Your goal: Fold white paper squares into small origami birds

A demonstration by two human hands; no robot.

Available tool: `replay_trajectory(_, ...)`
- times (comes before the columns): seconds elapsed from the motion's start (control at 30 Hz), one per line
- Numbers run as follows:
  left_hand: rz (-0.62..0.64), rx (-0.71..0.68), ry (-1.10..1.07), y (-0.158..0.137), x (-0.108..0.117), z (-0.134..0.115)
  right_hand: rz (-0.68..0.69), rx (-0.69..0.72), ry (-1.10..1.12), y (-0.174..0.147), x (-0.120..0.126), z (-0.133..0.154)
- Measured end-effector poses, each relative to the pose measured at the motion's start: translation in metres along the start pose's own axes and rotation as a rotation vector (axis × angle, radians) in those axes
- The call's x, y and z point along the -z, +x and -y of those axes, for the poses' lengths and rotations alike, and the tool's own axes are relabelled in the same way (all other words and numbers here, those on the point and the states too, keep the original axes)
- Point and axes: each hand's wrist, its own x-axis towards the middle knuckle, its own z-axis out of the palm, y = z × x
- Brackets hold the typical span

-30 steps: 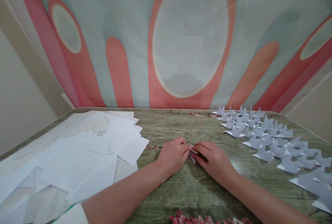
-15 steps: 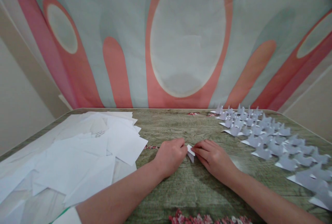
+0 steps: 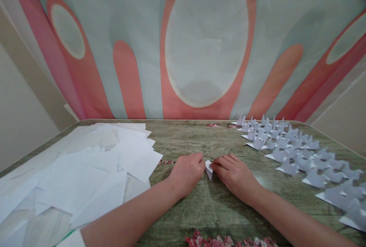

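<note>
Between my two hands, just above the middle of the table, is a small folded piece of white paper (image 3: pixel 209 169) with a point directed toward me. My left hand (image 3: pixel 188 172) is closed, with its curled fingers pinching the left edge of the paper. From the other side, my right hand (image 3: pixel 233 174) pinches the paper between thumb and fingers. The fingertips cover part of the folds.
A spread heap of white paper sheets (image 3: pixel 85 170) covers the left side of the table. Rows of folded white paper figures (image 3: pixel 286 144) stand along the right. The wood-patterned tabletop (image 3: pixel 183 136) has printed pink flowers (image 3: pixel 223 240). A patterned backdrop (image 3: pixel 151 48) hangs behind.
The folded paper has turned slightly and shifted a little left between my fingers. My hands stay in almost the same place, both still holding it.
</note>
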Motion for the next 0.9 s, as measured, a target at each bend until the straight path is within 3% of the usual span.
replay_trajectory(0.27,0.062,-0.013,-0.016,-0.003,0.011,0.001,0.055,-0.021,-0.007,0.0,0.003,0.002)
replay_trajectory(0.7,0.001,-0.088,-0.081,-0.007,0.004,0.0,0.144,-0.085,0.005,0.001,0.005,0.005)
replay_trajectory(0.9,0.031,-0.152,-0.071,-0.012,0.002,-0.01,0.144,-0.092,-0.004,0.002,0.006,0.007)
